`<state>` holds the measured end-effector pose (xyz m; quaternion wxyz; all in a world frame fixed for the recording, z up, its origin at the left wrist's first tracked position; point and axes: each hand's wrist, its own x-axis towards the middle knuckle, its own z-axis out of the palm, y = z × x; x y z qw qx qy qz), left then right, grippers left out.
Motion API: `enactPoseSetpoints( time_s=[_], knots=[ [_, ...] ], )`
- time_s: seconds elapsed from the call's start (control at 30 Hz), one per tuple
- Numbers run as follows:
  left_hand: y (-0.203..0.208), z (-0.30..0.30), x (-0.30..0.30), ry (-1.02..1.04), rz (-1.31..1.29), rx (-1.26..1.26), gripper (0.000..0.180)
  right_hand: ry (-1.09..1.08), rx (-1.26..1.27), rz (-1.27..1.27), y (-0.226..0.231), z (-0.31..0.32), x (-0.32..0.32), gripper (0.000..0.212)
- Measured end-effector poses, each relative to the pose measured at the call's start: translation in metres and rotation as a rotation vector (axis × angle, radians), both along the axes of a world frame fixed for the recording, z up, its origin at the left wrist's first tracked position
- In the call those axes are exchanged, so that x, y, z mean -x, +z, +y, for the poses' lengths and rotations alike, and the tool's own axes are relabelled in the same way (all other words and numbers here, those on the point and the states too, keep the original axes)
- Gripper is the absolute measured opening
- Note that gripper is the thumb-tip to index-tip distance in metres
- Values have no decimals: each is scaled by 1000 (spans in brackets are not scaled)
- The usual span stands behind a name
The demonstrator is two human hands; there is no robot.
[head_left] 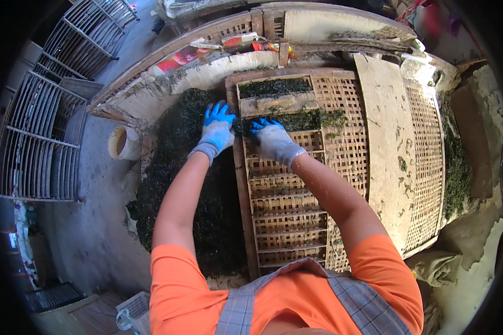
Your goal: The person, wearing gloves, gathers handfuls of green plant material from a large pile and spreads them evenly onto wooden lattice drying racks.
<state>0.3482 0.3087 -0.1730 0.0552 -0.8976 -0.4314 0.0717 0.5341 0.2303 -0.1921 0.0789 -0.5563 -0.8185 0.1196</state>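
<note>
Both my hands wear white gloves with blue palms and fingers. My left hand [217,129] rests on a heap of dark green leaves [179,184] lying left of a woven bamboo tray with wooden slats [285,223]. My right hand [271,137] presses on the leaves [313,119] spread across the tray's upper rows, fingers curled into them. A wooden block [278,103] lies across the tray just beyond my hands, with more leaves [274,87] behind it.
A second woven bamboo panel [425,167] and a pale board [388,151] lie to the right, with leaves [457,167] along the far right edge. A pale bucket [124,143] stands at the left. Metal racks [42,139] lean at the far left.
</note>
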Motion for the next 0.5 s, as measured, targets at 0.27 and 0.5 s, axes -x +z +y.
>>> enactPoseSetpoints(
  time_s=[0.27,0.5],
  knots=[
    [94,1,-73,-66,-1097,1226,29,-41,194,80,22,-17,-26,51],
    [14,-51,-27,-372,-359,-25,30,-565,-39,132,15,-45,-79,54]
  ],
)
